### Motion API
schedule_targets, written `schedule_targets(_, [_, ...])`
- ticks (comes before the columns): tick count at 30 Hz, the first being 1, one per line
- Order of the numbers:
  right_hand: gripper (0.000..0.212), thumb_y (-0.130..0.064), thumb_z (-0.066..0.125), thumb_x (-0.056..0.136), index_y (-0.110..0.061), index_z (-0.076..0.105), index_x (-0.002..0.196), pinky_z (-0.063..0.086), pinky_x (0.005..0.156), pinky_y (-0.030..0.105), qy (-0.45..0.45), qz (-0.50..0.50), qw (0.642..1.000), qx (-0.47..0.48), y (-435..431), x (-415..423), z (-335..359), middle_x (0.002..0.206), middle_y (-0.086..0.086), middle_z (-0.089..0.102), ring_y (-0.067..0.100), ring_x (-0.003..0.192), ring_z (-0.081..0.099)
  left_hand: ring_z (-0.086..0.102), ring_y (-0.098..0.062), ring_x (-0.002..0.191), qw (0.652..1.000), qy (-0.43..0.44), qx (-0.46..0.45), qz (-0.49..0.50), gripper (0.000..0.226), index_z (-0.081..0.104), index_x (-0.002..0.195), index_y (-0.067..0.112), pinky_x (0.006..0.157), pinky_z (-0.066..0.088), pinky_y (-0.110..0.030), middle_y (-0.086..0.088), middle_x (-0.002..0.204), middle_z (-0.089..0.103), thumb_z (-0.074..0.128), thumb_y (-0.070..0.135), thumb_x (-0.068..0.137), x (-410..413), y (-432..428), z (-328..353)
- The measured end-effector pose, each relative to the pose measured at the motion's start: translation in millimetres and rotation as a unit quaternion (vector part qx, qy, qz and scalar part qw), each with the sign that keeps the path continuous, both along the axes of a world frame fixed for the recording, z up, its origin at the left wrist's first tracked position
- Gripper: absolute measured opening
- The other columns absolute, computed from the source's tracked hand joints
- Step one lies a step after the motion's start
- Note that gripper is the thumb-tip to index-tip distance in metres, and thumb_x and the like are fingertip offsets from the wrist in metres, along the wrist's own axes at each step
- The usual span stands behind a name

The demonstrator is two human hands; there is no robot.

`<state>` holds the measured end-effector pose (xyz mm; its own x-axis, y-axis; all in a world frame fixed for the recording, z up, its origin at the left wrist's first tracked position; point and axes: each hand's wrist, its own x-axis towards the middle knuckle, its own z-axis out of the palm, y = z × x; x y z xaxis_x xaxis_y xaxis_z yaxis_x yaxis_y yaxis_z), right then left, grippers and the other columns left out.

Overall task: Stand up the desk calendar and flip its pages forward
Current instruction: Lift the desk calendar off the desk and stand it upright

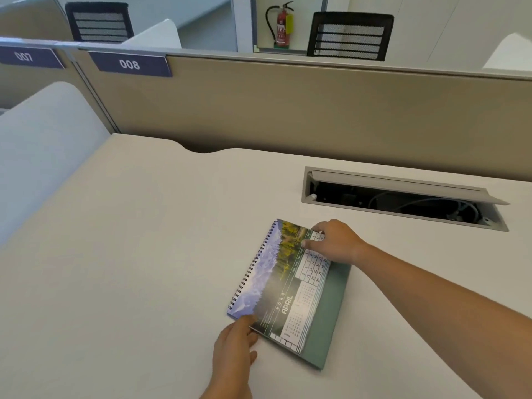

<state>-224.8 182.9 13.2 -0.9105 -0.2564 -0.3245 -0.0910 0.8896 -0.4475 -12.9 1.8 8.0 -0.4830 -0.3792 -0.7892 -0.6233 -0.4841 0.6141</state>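
Observation:
A spiral-bound desk calendar (283,286) lies flat on the white desk (144,254), turned sideways with its wire binding to the left. Its top page reads APRIL over a mountain and forest photo, and a grey-green card base sticks out along its right side. My left hand (234,349) touches the calendar's near left corner, thumb on the page edge. My right hand (335,240) rests on the far right corner, fingers pressed on the date grid.
An open cable hatch (403,197) with wires inside is set in the desk behind the calendar to the right. A beige partition (288,110) labelled 008 closes the back. A white side divider (43,154) stands at the left.

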Motion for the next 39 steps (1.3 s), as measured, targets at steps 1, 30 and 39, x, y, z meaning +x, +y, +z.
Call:
schedule_targets(1, [0.059, -0.056, 0.067, 0.081, -0.014, 0.061, 0.121, 0.049, 0.08, 0.031, 0.002, -0.009, 1.0, -0.01, 1.3, 0.2, -1.4, 0.121, 0.008, 0.063, 0.023, 0.102, 0.059, 0.063, -0.024, 0.1, 1.0, 0.005, 0.012, -0.001, 0.011, 0.066, 0.089, 0.014, 0.075, 0.042, -0.037, -0.009, 0.104, 0.067, 0.063, 0.023, 0.087, -0.3, -2.8, 0.1])
schedule_targets(30, [0.055, -0.053, 0.022, 0.102, -0.048, 0.073, 0.083, 0.035, 0.105, 0.052, -0.059, -0.083, 0.91, -0.403, -43.1, -70.3, 63.0, 0.081, -0.021, 0.076, 0.006, 0.103, 0.06, 0.062, 0.012, 0.076, 0.938, 0.311, -0.142, -0.05, 0.026, 0.047, 0.1, 0.034, 0.072, 0.039, -0.029, 0.015, 0.091, 0.066, 0.055, 0.045, 0.078, -155.7, -87.3, 68.4])
schedule_targets(39, [0.049, -0.057, 0.025, 0.1, -0.047, 0.07, 0.085, 0.036, 0.107, 0.049, -0.068, -0.106, 0.908, -0.4, -53.7, -79.5, 51.6, 0.094, -0.019, 0.073, 0.018, 0.112, 0.059, 0.058, 0.017, 0.082, 0.928, 0.329, -0.168, -0.052, 0.045, 0.04, 0.123, 0.026, 0.077, 0.036, -0.021, 0.012, 0.111, 0.063, 0.055, 0.039, 0.083, -158.7, -84.0, 48.2])
